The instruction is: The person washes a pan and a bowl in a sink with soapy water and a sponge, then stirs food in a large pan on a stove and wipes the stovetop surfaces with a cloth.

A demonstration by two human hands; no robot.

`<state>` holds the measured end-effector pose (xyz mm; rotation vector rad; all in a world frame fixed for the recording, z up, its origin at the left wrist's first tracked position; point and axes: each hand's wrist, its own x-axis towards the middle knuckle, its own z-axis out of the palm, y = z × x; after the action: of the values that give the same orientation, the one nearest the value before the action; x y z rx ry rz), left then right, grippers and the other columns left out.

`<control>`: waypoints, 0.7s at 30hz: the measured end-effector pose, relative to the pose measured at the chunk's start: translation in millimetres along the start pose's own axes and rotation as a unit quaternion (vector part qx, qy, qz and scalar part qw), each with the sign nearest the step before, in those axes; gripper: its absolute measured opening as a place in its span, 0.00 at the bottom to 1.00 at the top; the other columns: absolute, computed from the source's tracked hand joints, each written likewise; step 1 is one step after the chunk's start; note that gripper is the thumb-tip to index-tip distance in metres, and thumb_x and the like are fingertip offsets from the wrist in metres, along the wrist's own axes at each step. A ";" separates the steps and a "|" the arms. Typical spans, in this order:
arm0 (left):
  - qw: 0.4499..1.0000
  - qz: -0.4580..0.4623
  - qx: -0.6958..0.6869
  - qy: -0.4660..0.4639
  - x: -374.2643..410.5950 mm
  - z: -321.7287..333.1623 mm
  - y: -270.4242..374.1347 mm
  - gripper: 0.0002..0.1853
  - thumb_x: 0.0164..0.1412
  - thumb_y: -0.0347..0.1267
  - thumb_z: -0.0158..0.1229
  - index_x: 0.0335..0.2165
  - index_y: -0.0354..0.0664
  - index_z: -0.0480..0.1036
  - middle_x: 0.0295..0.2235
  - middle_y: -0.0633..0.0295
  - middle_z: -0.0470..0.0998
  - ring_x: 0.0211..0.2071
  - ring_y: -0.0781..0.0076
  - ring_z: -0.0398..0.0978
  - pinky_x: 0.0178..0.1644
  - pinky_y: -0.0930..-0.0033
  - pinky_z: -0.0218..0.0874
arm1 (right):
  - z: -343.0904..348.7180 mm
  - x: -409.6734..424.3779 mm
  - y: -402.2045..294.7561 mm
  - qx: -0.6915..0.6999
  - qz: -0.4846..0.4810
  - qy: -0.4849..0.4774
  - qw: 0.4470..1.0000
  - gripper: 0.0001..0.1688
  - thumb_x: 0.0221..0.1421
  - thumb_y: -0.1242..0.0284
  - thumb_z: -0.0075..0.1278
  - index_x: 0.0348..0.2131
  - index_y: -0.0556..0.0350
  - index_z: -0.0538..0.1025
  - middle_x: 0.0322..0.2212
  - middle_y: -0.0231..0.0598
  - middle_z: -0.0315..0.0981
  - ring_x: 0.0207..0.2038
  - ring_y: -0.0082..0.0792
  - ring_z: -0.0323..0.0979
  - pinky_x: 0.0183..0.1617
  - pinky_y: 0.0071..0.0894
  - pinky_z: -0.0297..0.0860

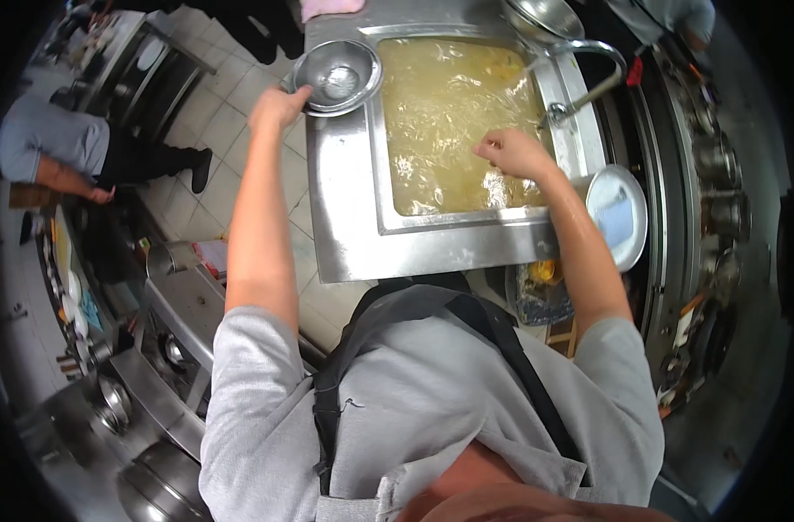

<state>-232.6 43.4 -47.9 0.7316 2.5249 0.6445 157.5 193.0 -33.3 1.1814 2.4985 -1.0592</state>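
My left hand (279, 107) grips the rim of a stainless steel bowl (337, 79), thumb over the edge. A second rim shows beneath it, like a nested bowl. The bowl rests on the left corner of a steel sink counter (344, 196). Cloudy yellowish water (449, 124) fills the sink basin close to its rim, its surface rippled. Over the water's right side is my right hand (515, 154), fingers curled in, with nothing visible in them. Orange-yellow scraps (501, 68) show in the water's far right corner, near where water runs from the curved faucet (586, 91).
More steel bowls (545, 19) stand at the far right corner. A white oval dish (618, 218) with a bluish piece lies right of the sink. Below it is a dark bin (540, 293). A person (64, 143) is at left; another person's dark-clothed legs (260, 26) are beyond the counter.
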 end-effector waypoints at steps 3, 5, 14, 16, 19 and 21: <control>0.974 -0.033 -0.184 -0.128 -2.5 20.1 -16.6 0.27 0.53 0.46 0.56 0.32 0.26 0.77 0.24 0.53 0.81 0.15 0.68 0.76 0.25 0.63 0.68 | 24.7 13.3 -13.4 0.207 0.019 -0.025 0.978 0.29 0.57 0.50 0.54 0.39 0.60 0.78 0.27 0.38 0.77 0.22 0.25 0.73 0.28 0.28 0.70; 0.979 -0.004 -0.184 -0.086 -22.1 30.5 -4.2 0.25 0.53 0.43 0.56 0.28 0.24 0.75 0.18 0.54 0.79 0.13 0.70 0.73 0.19 0.66 0.65 | 43.9 24.6 -25.7 0.330 0.021 -0.022 0.944 0.32 0.57 0.49 0.53 0.45 0.60 0.76 0.31 0.37 0.77 0.23 0.26 0.74 0.27 0.26 0.70; 0.986 0.148 -0.074 0.019 -127.2 76.1 29.4 0.26 0.55 0.43 0.58 0.51 0.47 0.71 0.33 0.48 0.81 0.36 0.49 0.79 0.44 0.55 0.68 | 110.0 78.2 -25.5 0.568 0.079 0.017 0.819 0.29 0.53 0.62 0.59 0.49 0.61 0.73 0.42 0.43 0.76 0.41 0.37 0.77 0.34 0.39 0.78; 0.974 0.186 -0.116 0.053 -138.0 70.4 29.0 0.32 0.54 0.45 0.60 0.56 0.51 0.68 0.36 0.49 0.81 0.39 0.49 0.78 0.46 0.55 0.68 | 91.4 68.9 -37.6 0.509 -0.001 0.122 0.852 0.24 0.56 0.66 0.56 0.48 0.61 0.74 0.42 0.42 0.76 0.39 0.34 0.76 0.37 0.37 0.76; 0.981 0.182 -0.059 -0.015 -150.5 36.8 22.5 0.37 0.52 0.49 0.63 0.59 0.53 0.65 0.42 0.53 0.80 0.44 0.52 0.77 0.49 0.58 0.67 | 71.9 80.0 -24.9 0.363 -0.207 0.270 0.867 0.21 0.58 0.77 0.50 0.51 0.63 0.73 0.44 0.44 0.76 0.44 0.34 0.74 0.50 0.32 0.69; 0.984 0.175 0.027 -0.034 -158.2 16.9 -4.1 0.35 0.53 0.49 0.61 0.57 0.49 0.67 0.42 0.55 0.80 0.44 0.54 0.77 0.49 0.58 0.67 | 63.3 59.0 -62.1 0.235 -0.323 0.382 0.833 0.27 0.54 0.87 0.43 0.54 0.61 0.71 0.48 0.45 0.75 0.51 0.35 0.71 0.57 0.32 0.65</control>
<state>-104.0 -46.4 -20.9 1.2120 2.3792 0.6529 64.3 159.4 -72.5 0.9978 3.5750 -1.7067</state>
